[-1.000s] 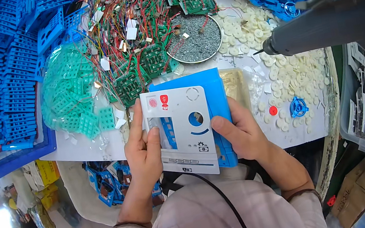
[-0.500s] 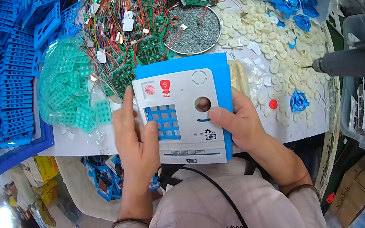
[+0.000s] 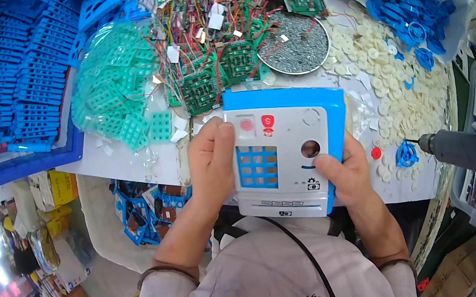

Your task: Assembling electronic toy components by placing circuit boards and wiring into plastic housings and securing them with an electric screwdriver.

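Held before my chest is a toy money-box housing [image 3: 292,161], a white front on a blue body. Its face has a square blue-grid window, a round hole, printed symbols and a slot along the lower end. My left hand [image 3: 213,159] grips its left edge, thumb near the upper left corner and fingers bent, partly hidden. At the right side my right hand [image 3: 347,171] holds it too, its thumb pressing the face beside the round hole and the fingers going behind. The housing tilts slightly, and its back is hidden.
Wired green circuit boards [image 3: 203,88] lie beyond, beside a round dish of screws [image 3: 294,44]. Blue plastic frames [image 3: 36,69] and bagged green keypads [image 3: 114,87] are left; white discs [image 3: 387,60] and an electric screwdriver [image 3: 472,156] are right. A bin [image 3: 104,234] stands below left.
My left fingers, stretched along the housing's left edge before, are now bent around it. The view has shifted, so the table and the housing sit farther right and lower in the picture.
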`<state>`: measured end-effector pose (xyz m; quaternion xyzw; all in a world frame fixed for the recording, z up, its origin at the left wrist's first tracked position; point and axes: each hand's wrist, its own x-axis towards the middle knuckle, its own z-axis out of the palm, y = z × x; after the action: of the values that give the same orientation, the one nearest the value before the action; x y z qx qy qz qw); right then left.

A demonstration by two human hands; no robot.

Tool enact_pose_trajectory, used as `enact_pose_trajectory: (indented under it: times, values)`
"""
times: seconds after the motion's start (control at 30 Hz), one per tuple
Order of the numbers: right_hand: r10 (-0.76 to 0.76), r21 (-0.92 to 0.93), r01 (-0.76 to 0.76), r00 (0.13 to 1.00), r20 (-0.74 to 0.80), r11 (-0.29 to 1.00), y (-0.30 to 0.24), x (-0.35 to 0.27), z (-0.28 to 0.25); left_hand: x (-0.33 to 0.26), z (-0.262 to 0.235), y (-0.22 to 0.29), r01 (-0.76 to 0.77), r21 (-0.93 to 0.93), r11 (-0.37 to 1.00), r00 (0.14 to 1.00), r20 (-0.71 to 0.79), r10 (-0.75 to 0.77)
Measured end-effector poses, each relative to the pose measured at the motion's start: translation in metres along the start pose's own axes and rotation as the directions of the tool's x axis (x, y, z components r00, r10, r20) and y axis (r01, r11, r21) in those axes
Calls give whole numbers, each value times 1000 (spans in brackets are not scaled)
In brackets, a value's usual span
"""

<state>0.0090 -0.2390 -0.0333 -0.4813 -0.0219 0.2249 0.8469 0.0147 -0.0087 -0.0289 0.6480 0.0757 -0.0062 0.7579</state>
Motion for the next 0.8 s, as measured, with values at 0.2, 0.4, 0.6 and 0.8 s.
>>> enact_pose_trajectory:
  times: [0.2, 0.4, 0.6, 0.8]
  values:
    - [-82, -15, 81, 995, -63, 997, 4, -4, 9, 24, -9, 16, 306, -64, 950, 940, 177, -291]
    - [-195, -161, 171, 970, -148, 972, -9, 5, 13, 1, -19, 16, 79, 141, 987, 978, 180, -104]
    - [-132, -98, 115, 974, -187, 989, -7, 8, 21, -29, -2, -3, -72, 207, 976, 997, 13, 71]
    - [-162, -118, 145, 975, -149, 982, -7, 6, 10, -21, -9, -19, -137, 258, 957, 983, 155, 99]
